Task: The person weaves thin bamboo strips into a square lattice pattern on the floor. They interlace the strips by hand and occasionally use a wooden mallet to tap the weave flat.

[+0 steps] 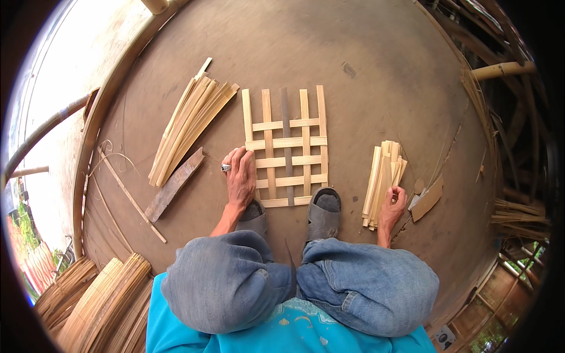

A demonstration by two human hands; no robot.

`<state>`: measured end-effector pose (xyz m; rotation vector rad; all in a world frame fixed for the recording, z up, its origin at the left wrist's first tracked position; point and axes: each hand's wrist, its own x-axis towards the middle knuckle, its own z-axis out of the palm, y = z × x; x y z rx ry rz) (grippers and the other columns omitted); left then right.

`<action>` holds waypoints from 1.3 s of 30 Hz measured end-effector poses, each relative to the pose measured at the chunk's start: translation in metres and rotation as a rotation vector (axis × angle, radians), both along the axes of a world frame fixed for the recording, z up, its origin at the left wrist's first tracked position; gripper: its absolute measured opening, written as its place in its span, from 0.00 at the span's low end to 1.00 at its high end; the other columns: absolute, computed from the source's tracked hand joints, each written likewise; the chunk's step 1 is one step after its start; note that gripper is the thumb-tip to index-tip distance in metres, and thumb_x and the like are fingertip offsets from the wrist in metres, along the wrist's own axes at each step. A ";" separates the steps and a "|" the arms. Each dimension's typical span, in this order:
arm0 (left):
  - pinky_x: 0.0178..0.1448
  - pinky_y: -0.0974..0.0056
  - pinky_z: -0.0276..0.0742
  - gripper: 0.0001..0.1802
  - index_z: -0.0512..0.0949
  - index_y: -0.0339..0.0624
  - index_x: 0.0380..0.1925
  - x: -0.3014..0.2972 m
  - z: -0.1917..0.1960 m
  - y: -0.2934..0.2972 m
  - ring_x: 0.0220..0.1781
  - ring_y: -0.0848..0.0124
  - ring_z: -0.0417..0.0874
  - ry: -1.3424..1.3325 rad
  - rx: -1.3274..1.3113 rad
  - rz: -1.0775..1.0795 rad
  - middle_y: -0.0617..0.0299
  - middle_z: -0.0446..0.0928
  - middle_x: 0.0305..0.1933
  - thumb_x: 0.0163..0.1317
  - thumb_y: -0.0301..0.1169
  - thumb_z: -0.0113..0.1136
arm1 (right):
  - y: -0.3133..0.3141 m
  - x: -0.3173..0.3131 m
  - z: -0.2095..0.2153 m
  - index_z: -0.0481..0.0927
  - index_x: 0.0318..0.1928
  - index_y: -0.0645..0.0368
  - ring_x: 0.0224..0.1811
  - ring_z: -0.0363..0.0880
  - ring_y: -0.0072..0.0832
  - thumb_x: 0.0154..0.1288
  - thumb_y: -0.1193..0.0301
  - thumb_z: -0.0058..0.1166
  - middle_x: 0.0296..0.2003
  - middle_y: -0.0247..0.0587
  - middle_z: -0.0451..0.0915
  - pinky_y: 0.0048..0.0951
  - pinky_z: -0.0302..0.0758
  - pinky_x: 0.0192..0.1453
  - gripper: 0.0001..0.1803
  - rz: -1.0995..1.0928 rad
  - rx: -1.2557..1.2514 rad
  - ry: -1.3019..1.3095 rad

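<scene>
Left hand (240,179): fingers curled at the left edge of the woven lattice (288,160), fingertips touching it near the end of a crosspiece; whether they pinch or only steady it cannot be told. Right hand (393,210): fingers bent against the lower part of the short slat bundle (382,176), right of centre in the frame; a firm hold on any single slat cannot be confirmed.

The lattice lies flat at the centre of the frame — five uprights, the middle upright (285,109) dark, with five pale crosspieces. Its lower edge sits by the toes of the left shoe (253,219) and right shoe (323,222).

Assessment: the step in hand appears to be weaving, with a further slat being selected. The uprights project bare above the top crosspiece (296,123); the next move would seem to call for separating one slat and threading it there, alternating over and under — the left hand keeping the lattice square.

Further out: long slats (191,126) at upper left, a dark board (175,184) beneath them, stacked strips (103,306) at lower left
</scene>
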<state>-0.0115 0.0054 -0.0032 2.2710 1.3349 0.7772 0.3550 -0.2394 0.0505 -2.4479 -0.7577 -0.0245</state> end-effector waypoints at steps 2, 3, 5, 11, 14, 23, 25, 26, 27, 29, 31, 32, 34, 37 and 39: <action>0.80 0.45 0.62 0.22 0.78 0.44 0.64 0.002 -0.002 0.000 0.75 0.51 0.70 -0.001 -0.003 0.004 0.53 0.74 0.70 0.70 0.21 0.60 | 0.016 -0.015 0.020 0.79 0.49 0.61 0.41 0.87 0.38 0.79 0.71 0.57 0.38 0.45 0.86 0.42 0.81 0.49 0.06 0.110 0.028 0.114; 0.80 0.45 0.62 0.22 0.78 0.44 0.64 0.001 -0.003 0.000 0.75 0.51 0.70 -0.001 -0.008 0.010 0.53 0.74 0.70 0.70 0.21 0.60 | 0.027 -0.027 0.033 0.78 0.50 0.60 0.42 0.89 0.38 0.80 0.72 0.56 0.38 0.45 0.87 0.42 0.81 0.49 0.06 0.167 0.041 0.171; 0.80 0.45 0.62 0.22 0.78 0.44 0.63 -0.006 0.000 -0.002 0.75 0.51 0.70 0.012 -0.004 0.027 0.54 0.74 0.70 0.70 0.22 0.60 | 0.048 -0.053 0.050 0.79 0.51 0.57 0.40 0.91 0.37 0.81 0.71 0.56 0.39 0.44 0.89 0.41 0.86 0.44 0.05 0.497 -0.036 0.363; 0.81 0.45 0.61 0.20 0.78 0.44 0.64 0.001 -0.004 0.000 0.76 0.49 0.69 -0.018 -0.023 -0.001 0.53 0.75 0.71 0.73 0.22 0.56 | 0.063 -0.092 0.050 0.82 0.52 0.49 0.40 0.88 0.36 0.73 0.72 0.61 0.43 0.32 0.84 0.41 0.86 0.46 0.10 1.214 -0.324 0.201; 0.81 0.46 0.61 0.20 0.78 0.44 0.64 -0.003 -0.003 -0.001 0.76 0.50 0.70 -0.011 -0.019 0.017 0.53 0.75 0.71 0.74 0.22 0.55 | 0.067 -0.096 0.037 0.83 0.53 0.47 0.42 0.87 0.32 0.71 0.72 0.61 0.45 0.31 0.82 0.39 0.84 0.45 0.12 1.269 -0.285 0.138; 0.80 0.46 0.62 0.20 0.79 0.44 0.63 -0.003 -0.001 -0.001 0.75 0.51 0.70 -0.008 -0.010 0.030 0.54 0.75 0.70 0.73 0.21 0.55 | 0.078 -0.097 0.037 0.85 0.48 0.51 0.36 0.87 0.34 0.74 0.70 0.64 0.43 0.35 0.82 0.39 0.81 0.38 0.06 1.028 -0.153 0.124; 0.80 0.46 0.62 0.20 0.78 0.44 0.63 -0.002 -0.002 0.000 0.74 0.51 0.71 -0.003 0.008 0.028 0.54 0.75 0.69 0.73 0.21 0.56 | 0.077 -0.094 0.034 0.85 0.48 0.52 0.35 0.87 0.34 0.74 0.70 0.64 0.42 0.36 0.83 0.39 0.81 0.37 0.06 0.971 -0.184 0.121; 0.80 0.46 0.62 0.20 0.79 0.44 0.63 -0.002 -0.002 -0.001 0.74 0.51 0.71 -0.008 0.000 0.027 0.54 0.76 0.69 0.73 0.21 0.56 | 0.073 -0.092 0.027 0.85 0.48 0.53 0.35 0.87 0.34 0.74 0.71 0.64 0.43 0.36 0.83 0.38 0.82 0.37 0.06 0.962 -0.233 0.108; 0.80 0.46 0.62 0.20 0.79 0.44 0.63 -0.002 -0.002 -0.001 0.74 0.51 0.71 -0.010 -0.005 0.026 0.54 0.76 0.69 0.73 0.21 0.56 | 0.074 -0.091 0.026 0.85 0.48 0.53 0.35 0.88 0.34 0.74 0.71 0.64 0.43 0.37 0.83 0.38 0.82 0.37 0.06 0.954 -0.279 0.096; 0.80 0.46 0.62 0.20 0.79 0.44 0.63 -0.001 -0.002 0.001 0.74 0.51 0.71 -0.015 -0.005 0.022 0.54 0.76 0.69 0.74 0.21 0.56 | 0.076 -0.091 0.026 0.85 0.49 0.52 0.34 0.87 0.36 0.75 0.71 0.62 0.43 0.36 0.83 0.41 0.82 0.37 0.05 0.924 -0.248 0.110; 0.79 0.46 0.62 0.19 0.79 0.44 0.63 -0.002 -0.002 0.000 0.74 0.51 0.71 -0.020 -0.002 0.023 0.54 0.76 0.69 0.74 0.21 0.56 | 0.083 -0.094 0.034 0.85 0.49 0.52 0.34 0.87 0.37 0.76 0.71 0.61 0.43 0.36 0.83 0.42 0.83 0.37 0.05 0.874 -0.195 0.120; 0.79 0.46 0.62 0.19 0.79 0.43 0.63 -0.003 -0.002 -0.001 0.74 0.51 0.71 -0.017 -0.003 0.025 0.54 0.76 0.69 0.74 0.21 0.56 | 0.090 -0.096 0.037 0.85 0.49 0.52 0.33 0.87 0.37 0.77 0.70 0.60 0.43 0.36 0.83 0.43 0.83 0.37 0.05 0.836 -0.154 0.122; 0.79 0.46 0.62 0.19 0.79 0.43 0.63 -0.003 -0.001 0.002 0.75 0.51 0.71 -0.015 0.002 0.022 0.54 0.76 0.69 0.74 0.21 0.56 | 0.102 -0.099 0.037 0.84 0.49 0.51 0.33 0.87 0.39 0.77 0.69 0.60 0.43 0.36 0.83 0.43 0.83 0.36 0.05 0.782 -0.104 0.122; 0.79 0.45 0.62 0.19 0.79 0.43 0.62 0.000 0.000 0.000 0.75 0.51 0.71 -0.031 -0.014 0.023 0.54 0.76 0.69 0.73 0.21 0.56 | 0.106 -0.099 0.029 0.84 0.49 0.52 0.33 0.87 0.40 0.78 0.69 0.59 0.44 0.36 0.83 0.43 0.83 0.36 0.05 0.765 -0.139 0.134; 0.79 0.46 0.62 0.19 0.79 0.43 0.62 -0.001 0.001 0.000 0.75 0.51 0.71 -0.019 -0.016 0.019 0.55 0.75 0.69 0.73 0.21 0.56 | 0.108 -0.098 0.021 0.84 0.49 0.52 0.33 0.87 0.41 0.78 0.68 0.59 0.45 0.36 0.83 0.42 0.83 0.36 0.05 0.783 -0.234 0.155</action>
